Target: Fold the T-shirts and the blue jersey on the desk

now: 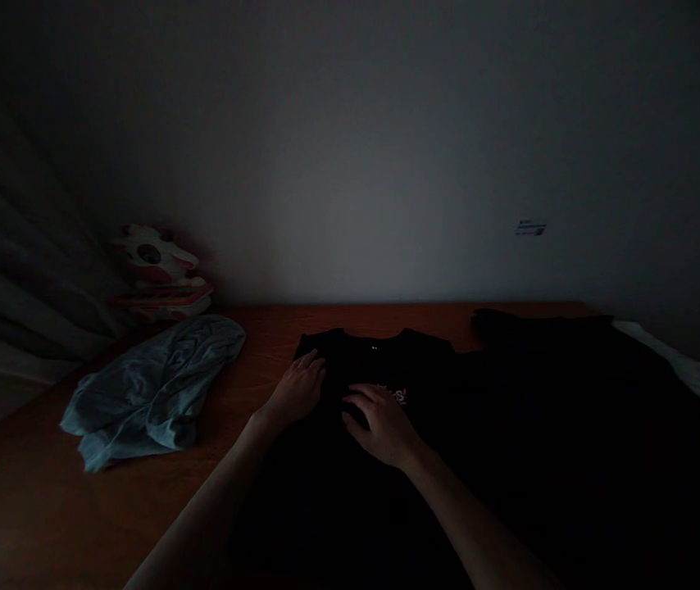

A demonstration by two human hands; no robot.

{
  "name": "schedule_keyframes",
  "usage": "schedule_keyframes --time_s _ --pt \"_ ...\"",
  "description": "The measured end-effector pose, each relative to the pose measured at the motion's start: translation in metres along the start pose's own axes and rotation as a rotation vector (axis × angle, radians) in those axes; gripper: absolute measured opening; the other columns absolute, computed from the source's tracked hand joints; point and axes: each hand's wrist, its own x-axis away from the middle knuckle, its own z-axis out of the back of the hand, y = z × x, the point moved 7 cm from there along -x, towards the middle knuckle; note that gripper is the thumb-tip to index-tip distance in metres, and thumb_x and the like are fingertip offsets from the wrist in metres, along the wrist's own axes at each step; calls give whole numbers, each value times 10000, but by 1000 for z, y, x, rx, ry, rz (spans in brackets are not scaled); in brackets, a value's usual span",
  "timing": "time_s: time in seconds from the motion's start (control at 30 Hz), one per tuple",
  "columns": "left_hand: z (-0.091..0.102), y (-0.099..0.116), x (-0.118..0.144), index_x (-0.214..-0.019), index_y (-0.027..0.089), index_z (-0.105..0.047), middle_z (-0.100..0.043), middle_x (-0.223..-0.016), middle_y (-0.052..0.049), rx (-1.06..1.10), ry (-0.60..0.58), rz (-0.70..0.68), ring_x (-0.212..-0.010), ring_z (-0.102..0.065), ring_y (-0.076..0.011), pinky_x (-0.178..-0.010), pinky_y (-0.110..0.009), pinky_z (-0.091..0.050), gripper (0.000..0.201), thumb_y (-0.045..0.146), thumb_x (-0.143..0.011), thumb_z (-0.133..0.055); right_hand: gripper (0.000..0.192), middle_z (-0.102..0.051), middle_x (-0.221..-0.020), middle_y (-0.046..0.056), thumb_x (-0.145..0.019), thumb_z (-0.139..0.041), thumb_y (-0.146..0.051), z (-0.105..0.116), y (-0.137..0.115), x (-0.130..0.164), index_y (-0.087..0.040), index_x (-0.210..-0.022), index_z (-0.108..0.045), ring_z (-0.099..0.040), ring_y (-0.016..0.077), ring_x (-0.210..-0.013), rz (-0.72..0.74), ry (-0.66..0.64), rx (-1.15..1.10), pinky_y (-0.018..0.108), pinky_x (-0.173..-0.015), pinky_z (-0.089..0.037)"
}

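Note:
A black T-shirt (338,483) lies spread on the wooden table, its neckline at the far side and small light lettering on the chest. On its left edge near the shoulder rests my left hand (298,388), fingers stretched out over the cloth. My right hand (382,424) lies on the chest, fingers apart, partly covering the lettering. Both hands look flat on the fabric with nothing gripped. The room is very dark, so folds and the shirt's lower outline cannot be made out.
A crumpled grey-blue cloth (159,389) lies at the left of the table (264,328). Behind it stands a cow-like toy figure (156,266) against the wall. More dark fabric (571,393) covers the right side, with white cloth (682,365) at its edge. A curtain (11,246) hangs at left.

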Motion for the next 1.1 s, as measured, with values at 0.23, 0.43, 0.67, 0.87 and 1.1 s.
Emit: schedule_keyframes --time_s 0.23,0.43,0.67,0.87,1.1 --pt "-44 -9 -15 -1451 198 -503 -477 -1549 -163 -103 13 153 -1460 -395 -347 -1170 -565 -314 519 435 -999 -406 96 -716 -932 34 -909 -629 -241 19 4 -3 -226 -878 -719 -646 192 -899 -64 113 157 331 -832 -441" --pt "-38 -20 -20 -1436 226 -528 -496 -1539 -142 -96 -2 151 -1461 -390 -351 -1149 -549 -344 566 535 -967 -453 203 -712 -874 36 -939 -606 -320 34 16 -5 -213 -806 -716 -635 189 -867 -77 131 277 313 -790 -407" --pt "-32 14 -20 -1251 177 -665 -646 -1363 -160 -128 21 59 -1252 -607 -307 -1099 -480 -426 382 304 -992 -413 275 -740 -879 49 -973 -553 -341 30 33 -6 -210 -801 -724 -664 184 -866 -210 60 323 287 -741 -409" --pt "-40 26 -1 -1307 274 -626 -582 -1463 -107 -62 56 80 -1434 -427 -337 -1149 -553 -330 395 422 -969 -484 331 -777 -884 38 -1005 -495 -382 23 42 -5 -225 -824 -722 -706 164 -809 -299 -14 293 258 -674 -403" --pt "-21 51 -8 -1179 195 -682 -682 -1280 -109 100 -1 -99 -1172 -631 -266 -1040 -424 -476 300 242 -948 -496 287 -784 -877 37 -996 -515 -347 19 40 -3 -225 -816 -701 -727 166 -807 -331 11 316 244 -657 -408"
